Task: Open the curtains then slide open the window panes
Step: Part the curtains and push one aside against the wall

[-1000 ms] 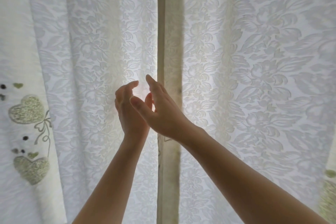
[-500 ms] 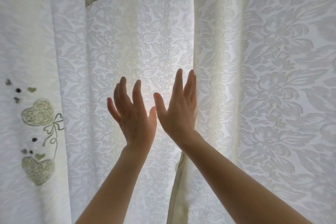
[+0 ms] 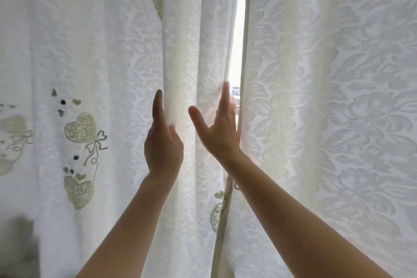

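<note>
At the far left hangs the left curtain [image 3: 94, 52], white with a raised leaf pattern and stitched green hearts with bows. Its inner edge is bunched into upright folds near the middle of the view. The left hand [image 3: 163, 149] is raised against 1 of these folds, fingers straight and pointing up, thumb bent in front of the cloth; it presses the fold sideways, and whether it actually pinches the fabric cannot be told.

Just to its right, the right hand [image 3: 222, 132] is spread open, thumb held out to the left, fingers reaching up at the curtain's free edge. The fingertips lie at or behind that edge, so a grasp cannot be confirmed.

Between the 2 curtains runs a narrow bright gap [image 3: 238, 36], widest at the top, with a small patch of a building outside visible beside the right fingers. The window pane itself is washed out by light.

The right curtain [image 3: 327, 97] hangs flat, filling the rest of the view.
</note>
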